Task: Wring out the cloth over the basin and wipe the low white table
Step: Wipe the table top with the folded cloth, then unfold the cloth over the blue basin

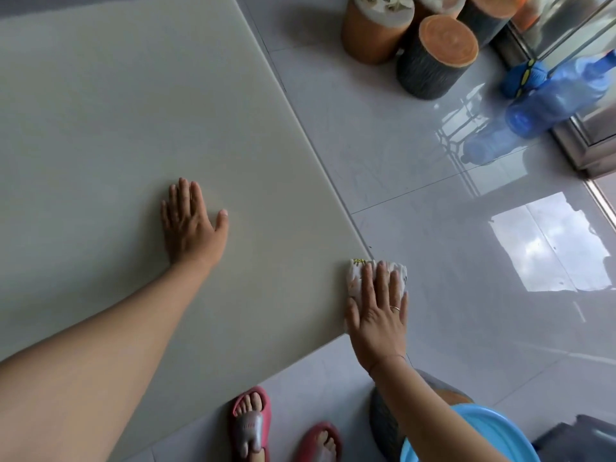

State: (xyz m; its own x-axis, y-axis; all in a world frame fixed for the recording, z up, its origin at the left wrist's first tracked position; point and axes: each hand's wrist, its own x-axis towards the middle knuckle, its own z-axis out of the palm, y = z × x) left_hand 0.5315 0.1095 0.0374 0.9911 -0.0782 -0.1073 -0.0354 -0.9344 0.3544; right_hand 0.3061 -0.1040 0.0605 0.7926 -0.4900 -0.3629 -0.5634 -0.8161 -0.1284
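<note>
The cloth (359, 274) lies on the table's (116, 111) corner, right of centre, mostly hidden under the right hand (380, 316), which presses it flat with straight fingers. The left hand (190, 228) rests spread, palm down, on the table at mid-frame. The basin (496, 426), lower right, is cut off by the frame edge and the right forearm.

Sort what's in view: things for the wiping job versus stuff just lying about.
Job: cloth under the right hand; white table; blue basin; left hand resting flat on the table.
Lying about: log-shaped stools; blue bottle.
</note>
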